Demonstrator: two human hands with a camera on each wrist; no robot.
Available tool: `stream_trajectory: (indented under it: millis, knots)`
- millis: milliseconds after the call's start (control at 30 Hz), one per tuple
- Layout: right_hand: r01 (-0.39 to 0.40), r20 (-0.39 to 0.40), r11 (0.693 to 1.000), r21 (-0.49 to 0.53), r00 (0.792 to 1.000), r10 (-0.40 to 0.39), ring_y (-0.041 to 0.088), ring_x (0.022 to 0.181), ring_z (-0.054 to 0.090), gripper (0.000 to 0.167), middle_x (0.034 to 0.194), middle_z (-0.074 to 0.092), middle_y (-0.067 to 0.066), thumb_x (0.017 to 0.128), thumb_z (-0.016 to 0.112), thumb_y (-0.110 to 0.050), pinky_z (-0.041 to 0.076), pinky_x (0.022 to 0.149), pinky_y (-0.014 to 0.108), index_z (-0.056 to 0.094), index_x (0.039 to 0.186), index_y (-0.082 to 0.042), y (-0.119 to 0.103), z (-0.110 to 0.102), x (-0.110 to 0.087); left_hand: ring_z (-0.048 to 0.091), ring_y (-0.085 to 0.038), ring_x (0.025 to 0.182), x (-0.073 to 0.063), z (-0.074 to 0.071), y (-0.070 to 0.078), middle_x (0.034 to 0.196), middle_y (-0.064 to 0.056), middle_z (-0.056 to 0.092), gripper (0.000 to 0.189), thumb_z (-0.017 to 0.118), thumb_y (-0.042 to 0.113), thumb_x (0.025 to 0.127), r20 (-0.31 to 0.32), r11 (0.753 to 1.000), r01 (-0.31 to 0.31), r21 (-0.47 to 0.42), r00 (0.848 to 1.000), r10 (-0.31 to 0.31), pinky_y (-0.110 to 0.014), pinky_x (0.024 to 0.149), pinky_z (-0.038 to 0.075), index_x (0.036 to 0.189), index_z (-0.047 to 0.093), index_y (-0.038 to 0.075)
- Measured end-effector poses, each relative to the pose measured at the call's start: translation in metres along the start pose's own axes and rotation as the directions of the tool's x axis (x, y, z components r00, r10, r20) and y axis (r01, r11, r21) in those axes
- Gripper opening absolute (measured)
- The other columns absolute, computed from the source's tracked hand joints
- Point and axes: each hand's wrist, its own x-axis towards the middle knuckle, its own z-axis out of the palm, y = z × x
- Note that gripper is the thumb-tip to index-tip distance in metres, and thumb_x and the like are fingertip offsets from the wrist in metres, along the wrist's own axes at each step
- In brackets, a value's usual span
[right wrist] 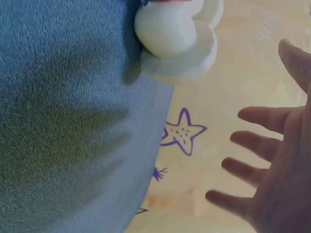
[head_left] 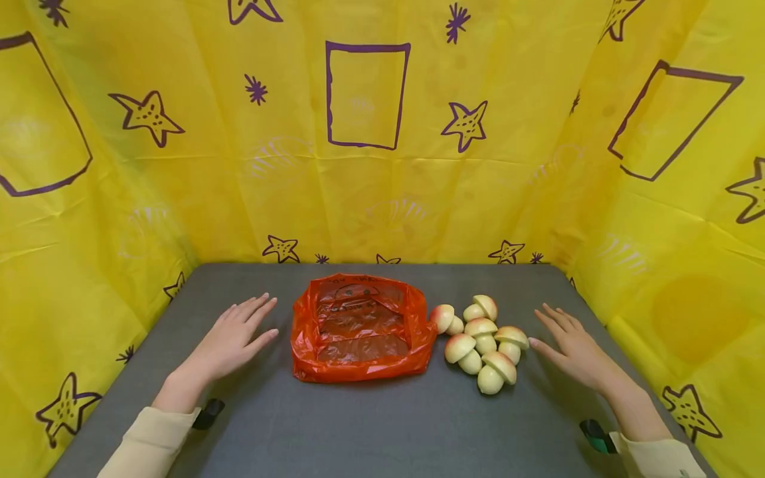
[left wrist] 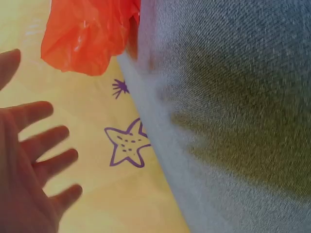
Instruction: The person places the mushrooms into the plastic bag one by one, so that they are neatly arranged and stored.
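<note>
Red bag (head_left: pixel 363 318), frame centre: likely light, limp, slippery; pinch its rim. Mushroom models (head_left: pixel 486 342), right of centre: probably firm; grip stems. Left hand (head_left: pixel 238 332), right hand (head_left: pixel 570 344): empty, fingers extended.

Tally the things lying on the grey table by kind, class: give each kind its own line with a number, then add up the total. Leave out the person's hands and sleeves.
Bag: 1
Mushrooms: 6
Total: 7
</note>
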Motion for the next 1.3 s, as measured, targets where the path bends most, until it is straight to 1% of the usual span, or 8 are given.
stream_trajectory:
  millis: [267,367,433,500,567,733,1100,1300]
  knots:
    - [0.044,-0.108,0.990,0.135,0.994,-0.030,0.049,0.127,0.039,0.056,0.145,0.039,0.023,0.093,0.061,-0.025,0.034,0.092,0.065,0.042,0.142,-0.007,-0.002,0.003,-0.004,0.049,-0.035,0.123,0.002,0.003,0.005,0.137,-0.014,0.052,0.068,0.059,0.052,0.088,-0.070,0.996,0.031,-0.085,0.997,-0.037,-0.056,0.101,0.036,0.140,0.046,0.010]
    - [0.039,-0.167,0.988,0.151,0.986,-0.013,0.026,0.119,0.055,0.053,0.136,0.051,0.018,0.090,0.065,-0.023,0.047,0.096,0.035,0.048,0.139,-0.012,-0.004,0.004,-0.008,0.053,-0.033,0.117,0.003,0.005,0.008,0.131,-0.013,0.058,0.067,0.064,0.051,0.085,-0.109,0.992,0.044,-0.121,0.992,-0.057,-0.055,0.097,0.041,0.136,0.051,0.010]
    - [0.025,-0.180,0.981,0.193,0.984,0.010,0.005,0.111,0.058,0.052,0.130,0.057,0.015,0.088,0.067,-0.023,0.046,0.089,0.015,0.051,0.136,-0.013,-0.005,0.005,-0.011,0.056,-0.032,0.113,0.003,0.008,0.010,0.126,-0.013,0.061,0.064,0.068,0.048,0.083,-0.138,0.988,0.046,-0.146,0.988,-0.067,-0.054,0.094,0.043,0.133,0.055,0.009]
    - [0.016,-0.175,0.967,0.255,0.984,0.030,-0.012,0.104,0.053,0.049,0.126,0.060,0.014,0.088,0.068,-0.022,0.041,0.083,0.003,0.054,0.134,-0.012,-0.006,0.006,-0.013,0.059,-0.031,0.107,0.003,0.012,0.012,0.121,-0.012,0.064,0.063,0.070,0.047,0.082,-0.168,0.983,0.047,-0.176,0.983,-0.077,-0.053,0.091,0.046,0.129,0.058,0.007]
    - [0.000,-0.154,0.947,0.320,0.987,0.052,-0.016,0.102,0.052,0.047,0.124,0.061,0.017,0.088,0.068,-0.021,0.045,0.080,0.007,0.055,0.132,-0.010,-0.007,0.008,-0.015,0.062,-0.032,0.101,0.004,0.014,0.014,0.116,-0.013,0.066,0.061,0.072,0.045,0.081,-0.192,0.977,0.047,-0.208,0.977,-0.088,-0.051,0.087,0.048,0.125,0.061,0.005]
    - [-0.047,-0.112,0.916,0.399,0.989,0.100,-0.003,0.099,0.062,0.045,0.122,0.062,0.019,0.088,0.068,-0.021,0.050,0.076,0.012,0.057,0.128,-0.006,-0.006,0.012,-0.018,0.067,-0.031,0.088,0.007,0.020,0.016,0.107,-0.013,0.070,0.057,0.077,0.039,0.078,-0.236,0.964,0.049,-0.260,0.965,-0.113,-0.047,0.077,0.053,0.120,0.064,0.003]
    - [-0.217,0.024,0.909,0.356,0.974,0.224,-0.003,0.091,0.065,0.047,0.117,0.067,0.012,0.086,0.068,-0.037,0.051,0.072,0.018,0.062,0.122,-0.008,0.005,0.020,-0.021,0.067,-0.018,0.078,0.009,0.028,0.021,0.099,-0.009,0.071,0.052,0.079,0.040,0.075,-0.214,0.934,0.099,-0.343,0.960,-0.180,-0.036,0.068,0.056,0.113,0.068,0.006]
    - [-0.262,0.081,0.905,0.335,0.965,0.249,-0.002,0.088,0.066,0.048,0.110,0.070,0.009,0.086,0.068,-0.040,0.051,0.073,0.019,0.064,0.120,-0.007,0.008,0.025,-0.021,0.067,-0.014,0.073,0.012,0.029,0.024,0.093,-0.010,0.072,0.050,0.080,0.037,0.075,-0.178,0.898,0.135,-0.419,0.957,-0.227,-0.026,0.065,0.055,0.110,0.068,0.003]
